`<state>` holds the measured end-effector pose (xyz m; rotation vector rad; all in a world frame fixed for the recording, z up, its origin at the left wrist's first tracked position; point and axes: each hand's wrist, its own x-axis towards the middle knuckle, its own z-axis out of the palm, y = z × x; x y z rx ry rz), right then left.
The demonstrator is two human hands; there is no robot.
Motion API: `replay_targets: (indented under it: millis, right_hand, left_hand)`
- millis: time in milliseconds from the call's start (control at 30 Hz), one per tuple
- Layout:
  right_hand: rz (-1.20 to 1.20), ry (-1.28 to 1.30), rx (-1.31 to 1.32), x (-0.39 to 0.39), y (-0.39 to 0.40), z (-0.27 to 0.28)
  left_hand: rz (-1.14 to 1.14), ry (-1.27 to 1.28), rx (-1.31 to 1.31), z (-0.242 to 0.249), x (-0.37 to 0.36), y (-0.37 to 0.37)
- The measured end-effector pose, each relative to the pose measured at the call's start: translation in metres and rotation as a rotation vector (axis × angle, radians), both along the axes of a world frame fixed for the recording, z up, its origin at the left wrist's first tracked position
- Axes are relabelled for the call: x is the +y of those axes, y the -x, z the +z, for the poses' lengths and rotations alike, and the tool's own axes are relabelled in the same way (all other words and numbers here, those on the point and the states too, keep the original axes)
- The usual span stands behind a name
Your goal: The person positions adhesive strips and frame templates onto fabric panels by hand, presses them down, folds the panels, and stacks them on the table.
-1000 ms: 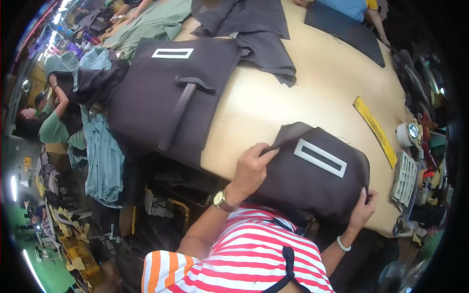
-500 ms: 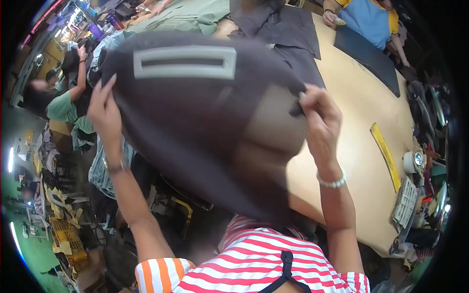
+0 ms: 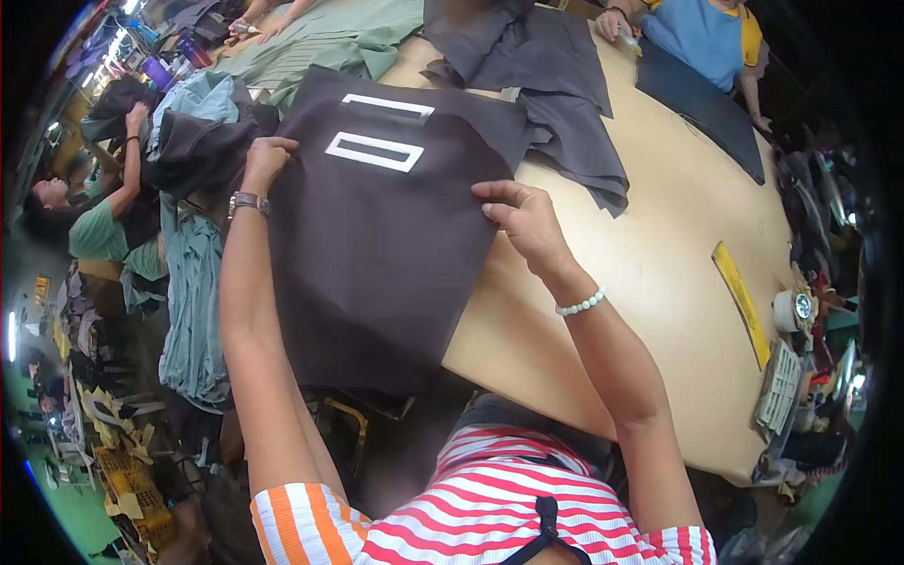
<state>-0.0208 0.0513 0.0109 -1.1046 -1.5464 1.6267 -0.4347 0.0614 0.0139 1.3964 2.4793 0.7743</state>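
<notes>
A dark brown fabric piece [image 3: 377, 254] lies spread over the table's near-left edge, its lower part hanging down toward me. Two white rectangular outlines show near its top: the lower outline [image 3: 375, 137] is whole, while the upper outline [image 3: 424, 109] is partly covered. My left hand [image 3: 268, 162] pinches the fabric's left edge, level with the lower outline. On the opposite edge, my right hand [image 3: 525, 224] has thumb and fingers closed on the cloth.
More dark cut pieces [image 3: 565, 122] lie beyond on the tan table [image 3: 650, 282]. A yellow strip [image 3: 741, 303] rests at right. Green cloth [image 3: 320, 47] is stacked at the far side. One person [image 3: 692, 42] stands across the table, another [image 3: 99, 226] at left.
The fabric was held up and blurred in motion; now it is lowered onto the table and flatter. My right hand moved left and down, and a second white outline has come into view.
</notes>
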Motion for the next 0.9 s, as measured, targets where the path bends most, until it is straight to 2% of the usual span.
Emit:
replay_targets:
  millis: [67,100,133,233,333,367,467,633,833,900]
  right_hand:
    - [-0.02,-0.305,-0.032,0.009,0.002,-0.008]
    - [-0.03,-0.456,-0.047,0.014,0.003,-0.01]
    - [-0.044,-0.509,-0.094,0.018,0.004,-0.005]
    - [-0.11,-0.646,-0.192,0.03,0.007,0.009]
    - [-0.159,-0.431,-0.174,0.044,0.009,0.009]
    - [-0.175,-0.495,-0.129,0.057,0.01,-0.012]
    - [-0.162,-0.254,-0.038,0.068,0.011,-0.035]
    - [-0.128,-0.244,-0.093,0.066,0.01,-0.025]
    - [-0.118,-0.275,-0.141,0.067,0.014,-0.025]
    - [-0.13,-0.29,-0.143,0.069,0.015,-0.027]
  left_hand:
    - [0.003,-0.107,-0.081,-0.002,0.015,0.018]
    - [-0.048,-0.191,-0.012,-0.002,0.025,0.031]
    - [-0.103,-0.274,0.056,0.002,0.034,0.034]
    - [-0.131,-0.295,0.307,0.02,0.057,0.038]
    - [-0.173,-0.34,0.304,0.013,0.068,0.042]
    - [-0.191,-0.286,0.328,0.006,0.07,0.046]
    - [-0.059,-0.086,0.353,-0.013,0.068,0.029]
    - [-0.061,-0.109,0.458,-0.02,0.071,0.025]
    - [-0.063,-0.167,0.42,-0.033,0.071,0.028]
    - [0.015,-0.356,0.679,-0.038,0.072,0.017]
